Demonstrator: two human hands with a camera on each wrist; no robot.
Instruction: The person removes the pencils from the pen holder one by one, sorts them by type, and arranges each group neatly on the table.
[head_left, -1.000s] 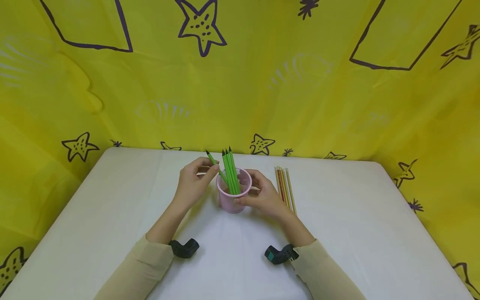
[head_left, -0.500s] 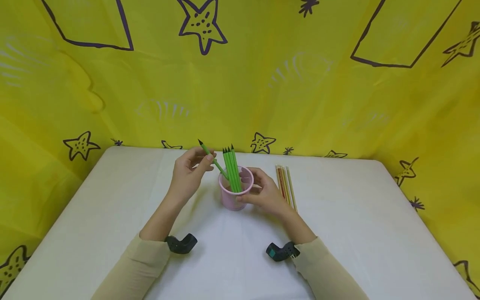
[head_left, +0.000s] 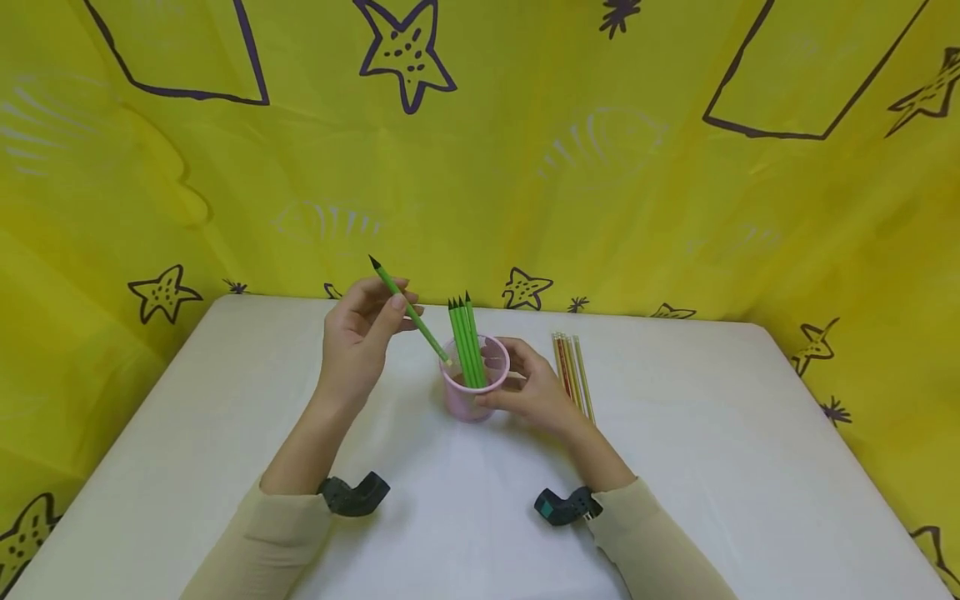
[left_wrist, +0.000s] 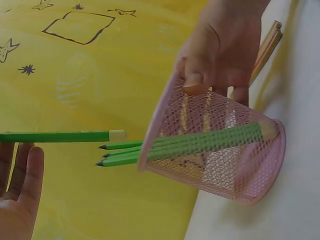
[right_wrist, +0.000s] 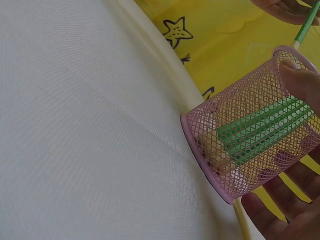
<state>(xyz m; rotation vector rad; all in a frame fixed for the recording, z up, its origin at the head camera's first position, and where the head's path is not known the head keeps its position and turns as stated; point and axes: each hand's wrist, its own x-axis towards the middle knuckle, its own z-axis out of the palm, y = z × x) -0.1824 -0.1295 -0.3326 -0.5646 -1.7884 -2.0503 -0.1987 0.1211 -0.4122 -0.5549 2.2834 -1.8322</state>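
a slender green pencil point(head_left: 425, 332) slants beside the rim of a pink mesh cup point(head_left: 460, 404) holding black-tipped green pencils point(head_left: 467, 348).

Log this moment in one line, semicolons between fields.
right hand: grips pink mesh cup; left hand: pinches green pencil, pale end outside cup; inside cup: other green pencils, point-up; on white table: gold and red sticks

On the white table point(head_left: 720, 467), the cup point(head_left: 461, 404) stands between left hand point(head_left: 356, 340) and right hand point(head_left: 534, 387); sticks point(head_left: 573, 375) lie just outside the right hand.
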